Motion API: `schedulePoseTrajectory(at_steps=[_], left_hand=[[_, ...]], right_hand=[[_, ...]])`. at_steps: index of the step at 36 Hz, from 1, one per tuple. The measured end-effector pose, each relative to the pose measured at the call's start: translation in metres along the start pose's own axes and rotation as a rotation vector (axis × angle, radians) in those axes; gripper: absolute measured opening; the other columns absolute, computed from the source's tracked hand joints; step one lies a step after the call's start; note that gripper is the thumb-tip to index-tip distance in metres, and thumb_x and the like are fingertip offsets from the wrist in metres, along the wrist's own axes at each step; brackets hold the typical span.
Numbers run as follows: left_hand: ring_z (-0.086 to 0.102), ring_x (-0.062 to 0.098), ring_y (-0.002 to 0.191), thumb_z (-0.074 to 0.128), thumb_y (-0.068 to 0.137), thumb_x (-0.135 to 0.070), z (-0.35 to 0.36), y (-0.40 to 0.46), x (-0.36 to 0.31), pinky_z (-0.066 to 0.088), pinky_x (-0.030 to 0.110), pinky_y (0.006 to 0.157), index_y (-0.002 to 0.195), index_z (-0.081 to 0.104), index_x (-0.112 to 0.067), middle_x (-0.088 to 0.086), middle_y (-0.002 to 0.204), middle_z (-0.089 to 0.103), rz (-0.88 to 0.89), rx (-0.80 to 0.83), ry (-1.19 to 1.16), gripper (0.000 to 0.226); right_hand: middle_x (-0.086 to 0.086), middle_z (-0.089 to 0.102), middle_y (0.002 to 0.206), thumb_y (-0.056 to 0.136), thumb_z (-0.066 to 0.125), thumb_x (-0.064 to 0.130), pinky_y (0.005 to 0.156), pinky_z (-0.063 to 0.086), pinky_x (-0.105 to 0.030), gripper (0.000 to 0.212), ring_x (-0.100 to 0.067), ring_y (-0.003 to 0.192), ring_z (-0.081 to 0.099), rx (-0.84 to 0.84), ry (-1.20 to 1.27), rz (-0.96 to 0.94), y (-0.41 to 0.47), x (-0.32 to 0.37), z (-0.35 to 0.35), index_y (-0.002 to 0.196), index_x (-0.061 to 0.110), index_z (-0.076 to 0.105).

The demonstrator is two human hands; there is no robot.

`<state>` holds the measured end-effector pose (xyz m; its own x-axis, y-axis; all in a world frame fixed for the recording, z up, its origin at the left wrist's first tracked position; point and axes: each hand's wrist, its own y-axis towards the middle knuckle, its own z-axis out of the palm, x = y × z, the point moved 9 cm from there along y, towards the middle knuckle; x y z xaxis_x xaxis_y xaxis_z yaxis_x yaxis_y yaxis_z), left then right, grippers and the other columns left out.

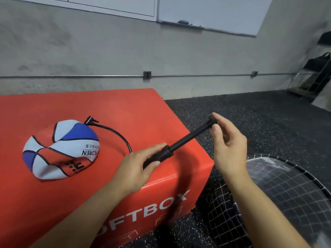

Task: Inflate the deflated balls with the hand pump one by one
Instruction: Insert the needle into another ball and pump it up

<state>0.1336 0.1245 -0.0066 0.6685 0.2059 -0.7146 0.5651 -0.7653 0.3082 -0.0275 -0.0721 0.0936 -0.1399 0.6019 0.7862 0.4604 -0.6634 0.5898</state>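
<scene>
Between the hands, black hand pump (pixel 180 142) held tilted over the front right corner of the red foam box (pixel 125 111), rod pulled out, handle end up to the right. Left hand (pixel 141 163) wraps the pump barrel, fingers curled round it. Right hand (pixel 229 142) pinches the handle tip with thumb and fingertips, other fingers loosely bent. Black hose (pixel 118 135) curves from under the left hand back across the box top to a nozzle fitting (pixel 90 120) touching the top edge of the deflated ball (pixel 60 149). Ball lies left of the left hand on the box top, caved in, white, blue and red panels, printed text upside down. Box front face carries white letters, partly hidden by the left forearm. Right of the right hand and below it, a black net bag (pixel 279 190) with white grid on the speckled black floor (pixel 241 111); contents unclear. Beyond the hands, grey concrete wall (pixel 107 51) with conduit and outlet (pixel 147 75), whiteboard (pixel 211 11) above. Far right, a black rack (pixel 315 72) by the wall.
</scene>
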Motion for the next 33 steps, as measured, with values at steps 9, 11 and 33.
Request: schedulePoseTrajectory(at_steps=[9, 11, 33], left_hand=[[0.074, 0.012, 0.11, 0.062, 0.094, -0.031, -0.006, 0.001, 0.01, 0.055, 0.039, 0.105, 0.143, 0.049, -0.062, -0.024, 0.123, 0.072, -0.042, -0.041, -0.089, 0.059], [0.066, 0.0, 0.121, 0.067, 0.097, -0.02, -0.009, 0.001, 0.011, 0.052, 0.038, 0.11, 0.144, 0.051, -0.058, -0.022, 0.126, 0.072, -0.041, -0.067, -0.116, 0.063], [0.063, -0.004, 0.125, 0.075, 0.094, -0.009, -0.013, 0.001, 0.001, 0.052, 0.037, 0.111, 0.146, 0.049, -0.059, -0.021, 0.129, 0.07, 0.017, -0.085, -0.096, 0.077]], right_hand=[[0.008, 0.071, 0.126, 0.105, 0.058, 0.006, 0.1, 0.047, -0.014, 0.031, 0.004, 0.118, 0.064, 0.116, -0.006, -0.04, -0.017, 0.004, 0.053, 0.133, 0.013, 0.069], [0.007, 0.071, 0.127, 0.106, 0.058, 0.006, 0.099, 0.046, -0.011, 0.03, 0.003, 0.12, 0.063, 0.146, 0.009, -0.04, -0.023, 0.003, 0.064, 0.132, 0.015, 0.069], [0.01, 0.071, 0.128, 0.104, 0.061, 0.006, 0.103, 0.048, -0.019, 0.036, -0.005, 0.119, 0.065, 0.299, 0.011, -0.039, -0.029, -0.005, 0.076, 0.133, 0.026, 0.067]])
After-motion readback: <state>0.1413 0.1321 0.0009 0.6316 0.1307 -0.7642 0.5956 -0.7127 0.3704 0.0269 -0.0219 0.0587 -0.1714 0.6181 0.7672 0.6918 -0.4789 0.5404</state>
